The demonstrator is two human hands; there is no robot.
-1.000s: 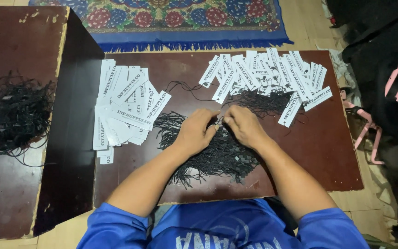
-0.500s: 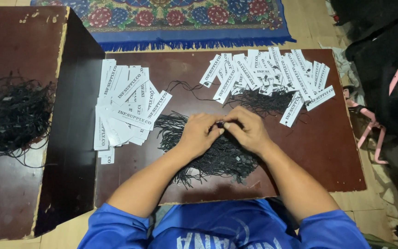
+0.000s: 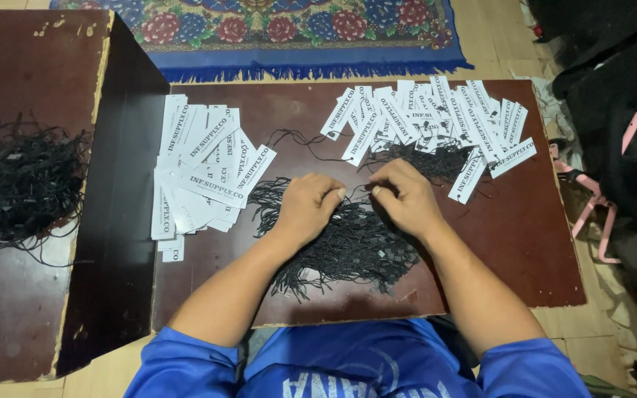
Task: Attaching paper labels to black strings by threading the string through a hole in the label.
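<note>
A heap of thin black cords (image 3: 348, 247) lies on the low dark-brown table (image 3: 540, 250) in front of me. My left hand (image 3: 305, 208) and my right hand (image 3: 405, 197) rest on top of this heap, fingertips facing each other and pinching a single black cord stretched between them. A stack of white paper tags (image 3: 204, 173) lies to the left of my left hand. A second spread of white tags (image 3: 436, 121), these with black cords under them, lies beyond my right hand at the table's far side.
A taller dark cabinet (image 3: 31, 309) stands at the left with a tangle of black cords (image 3: 20, 184) on its top. A patterned rug (image 3: 274, 26) lies beyond the table. Dark bags with pink straps (image 3: 628, 140) sit on the floor at the right.
My hands have drawn slightly apart, with a short length of cord now showing between the fingertips. The tag piles have not moved.
</note>
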